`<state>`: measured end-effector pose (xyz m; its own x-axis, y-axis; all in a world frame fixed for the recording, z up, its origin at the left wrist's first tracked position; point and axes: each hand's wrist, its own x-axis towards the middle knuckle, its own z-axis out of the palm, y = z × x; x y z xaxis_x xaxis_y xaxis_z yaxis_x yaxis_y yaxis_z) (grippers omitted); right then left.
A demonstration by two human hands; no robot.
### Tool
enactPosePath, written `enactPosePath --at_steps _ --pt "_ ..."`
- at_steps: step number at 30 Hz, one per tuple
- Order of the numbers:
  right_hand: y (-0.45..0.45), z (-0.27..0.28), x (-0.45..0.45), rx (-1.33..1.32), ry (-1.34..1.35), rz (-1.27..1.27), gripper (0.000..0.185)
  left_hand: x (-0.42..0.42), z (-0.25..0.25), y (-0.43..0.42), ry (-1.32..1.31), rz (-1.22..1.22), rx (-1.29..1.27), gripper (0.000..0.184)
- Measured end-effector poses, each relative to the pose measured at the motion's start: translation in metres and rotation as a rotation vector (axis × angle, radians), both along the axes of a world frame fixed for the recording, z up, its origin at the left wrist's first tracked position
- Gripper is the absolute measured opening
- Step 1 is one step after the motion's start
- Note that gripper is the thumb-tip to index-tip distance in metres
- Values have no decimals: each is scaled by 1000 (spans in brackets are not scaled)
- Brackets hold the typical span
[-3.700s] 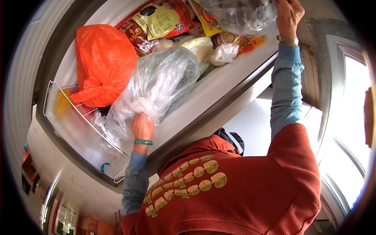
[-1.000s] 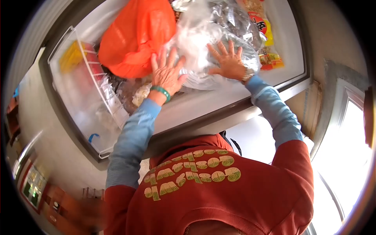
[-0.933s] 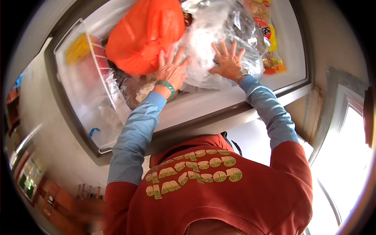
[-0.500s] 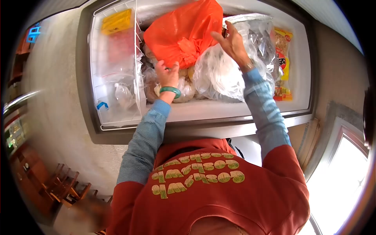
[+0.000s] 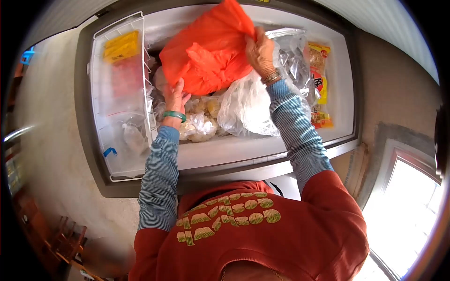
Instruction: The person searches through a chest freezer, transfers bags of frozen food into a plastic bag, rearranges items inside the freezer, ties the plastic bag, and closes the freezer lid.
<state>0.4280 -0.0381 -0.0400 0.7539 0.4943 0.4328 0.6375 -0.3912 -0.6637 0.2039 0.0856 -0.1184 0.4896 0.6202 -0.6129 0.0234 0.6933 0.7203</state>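
Leaning over the open chest freezer with a grey-brown rim [image 5: 86,140], you've got both hands on a big orange-red plastic bag [image 5: 206,54]. It sits up high inside, a bit left of the middle, knotted side facing you.

Your right hand [image 5: 260,51] has a closed grip on the bag's right edge, fingers curled. Your left hand [image 5: 174,100] is only part open, fingers bent, touching the lower left edge. Can't tell how far those fingertips go under the plastic.

The freezer walls are white inside. At the left end there's a white wire basket [image 5: 143,51] with a flat yellow packet [image 5: 122,46], a blurry red package [image 5: 126,77] and a small blue plastic strip [image 5: 110,151]. Clear bags of pale round lumps [image 5: 201,125] lie below your bag, a crumpled whitish plastic bag [image 5: 248,105] is under your right wrist, then a shiny clear-and-grey bag [image 5: 297,61]. Yellow-and-red printed packets [image 5: 319,84] line the right end.

Room-wise: pale floor, brown wooden chair [image 5: 68,241] at lower left, and a glaring white-framed opening [image 5: 408,196] on the right, too blown out to see through.

Your orange-red bag hides whatever's behind it, and its contents don't show. The basket stuff is hazy, the lumps are hard to identify, and the black lens edge cuts off the room's corners. The brown blob [image 5: 105,255] near the chair is too blurred to name.
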Motion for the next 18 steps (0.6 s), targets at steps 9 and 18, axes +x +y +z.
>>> enactPosePath --at_steps 9,18 --pt "-123 9 105 -77 230 -395 47 71 73 -31 -243 -330 566 53" --pt "-103 -6 31 -318 -114 -262 70 84 -3 -69 107 -550 734 87"
